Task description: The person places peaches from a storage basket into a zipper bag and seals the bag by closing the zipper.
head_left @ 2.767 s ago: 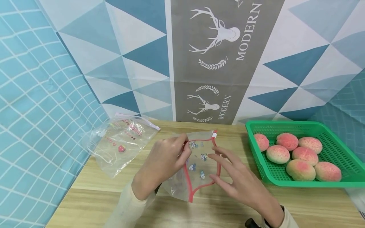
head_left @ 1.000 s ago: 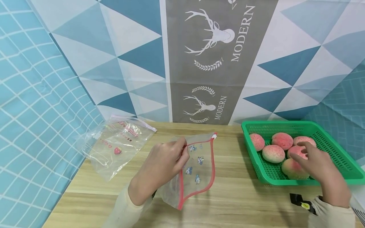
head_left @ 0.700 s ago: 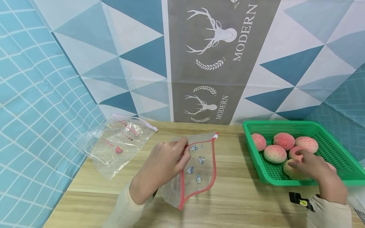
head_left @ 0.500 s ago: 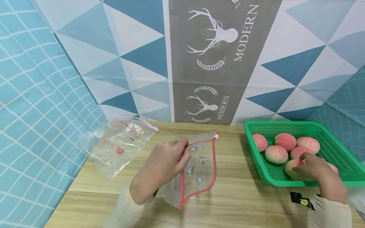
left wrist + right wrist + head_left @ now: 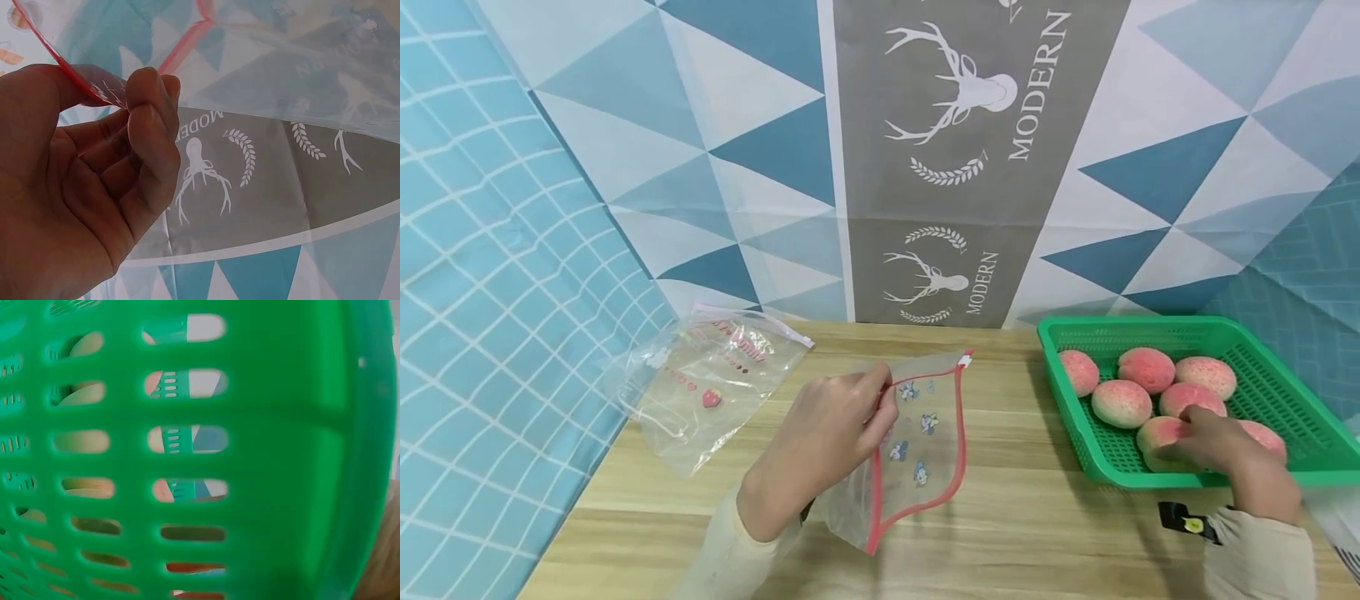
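Observation:
My left hand (image 5: 823, 450) pinches the upper edge of a clear zip bag (image 5: 925, 442) with red trim and blue cartoon prints. The bag's mouth gapes toward the right. In the left wrist view, thumb and fingertips of that hand (image 5: 119, 156) nip the red-edged plastic (image 5: 69, 72). Over the near side of a green basket (image 5: 1120, 481), my right hand (image 5: 1232, 454) grips the front peach (image 5: 1161, 442), its fingers curled over the right part of the fruit. The right wrist view is mostly filled by the basket's slotted wall (image 5: 281, 456), hiding that hand's fingers.
Several other pink peaches (image 5: 1122, 404) lie in the basket around the hand. A second clear zip bag (image 5: 715, 383) with a strawberry print lies flat at the table's left. The wooden table (image 5: 1000, 542) backs onto a patterned wall covering (image 5: 925, 167).
My right hand has left the bag's mouth, reached right into the basket and taken hold of the front peach, which has shifted slightly left. My left hand keeps pinching the bag.

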Demonstrator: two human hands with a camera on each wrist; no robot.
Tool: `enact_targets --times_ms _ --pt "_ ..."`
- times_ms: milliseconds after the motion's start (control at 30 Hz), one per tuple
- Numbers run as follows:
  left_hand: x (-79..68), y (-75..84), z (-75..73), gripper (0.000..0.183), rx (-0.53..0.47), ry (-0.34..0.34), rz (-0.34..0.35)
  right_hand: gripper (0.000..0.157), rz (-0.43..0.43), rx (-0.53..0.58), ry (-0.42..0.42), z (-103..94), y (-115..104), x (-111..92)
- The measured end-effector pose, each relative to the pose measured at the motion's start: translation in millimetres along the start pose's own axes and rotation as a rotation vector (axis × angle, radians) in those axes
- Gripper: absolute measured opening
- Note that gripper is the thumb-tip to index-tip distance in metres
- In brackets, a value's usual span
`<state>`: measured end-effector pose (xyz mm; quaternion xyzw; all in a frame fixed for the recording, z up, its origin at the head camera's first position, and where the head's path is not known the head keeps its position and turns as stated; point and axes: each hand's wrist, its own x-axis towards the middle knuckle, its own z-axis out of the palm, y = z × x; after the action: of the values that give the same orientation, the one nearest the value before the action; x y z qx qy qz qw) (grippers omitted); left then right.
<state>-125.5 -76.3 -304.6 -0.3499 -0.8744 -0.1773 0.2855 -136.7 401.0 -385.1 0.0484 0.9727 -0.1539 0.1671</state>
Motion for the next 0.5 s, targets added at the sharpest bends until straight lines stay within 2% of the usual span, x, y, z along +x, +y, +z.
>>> enact_targets --times_ms 200,367,500 --pt "-0.3 -0.4 -0.3 0.012 0.003 -0.007 0.000 0.087 0.009 0.011 0.015 -1.7 -0.5 -0.3" --pt "-0.5 -1.2 0.3 0.015 -0.010 -0.005 -0.002 0.085 0.028 0.027 -0.008 -6.1 0.7 -2.7" --pt "-0.3 -1.1 0.5 0.014 -0.018 -0.007 -0.007 0.082 0.006 0.015 0.009 -9.2 -0.9 -6.2"
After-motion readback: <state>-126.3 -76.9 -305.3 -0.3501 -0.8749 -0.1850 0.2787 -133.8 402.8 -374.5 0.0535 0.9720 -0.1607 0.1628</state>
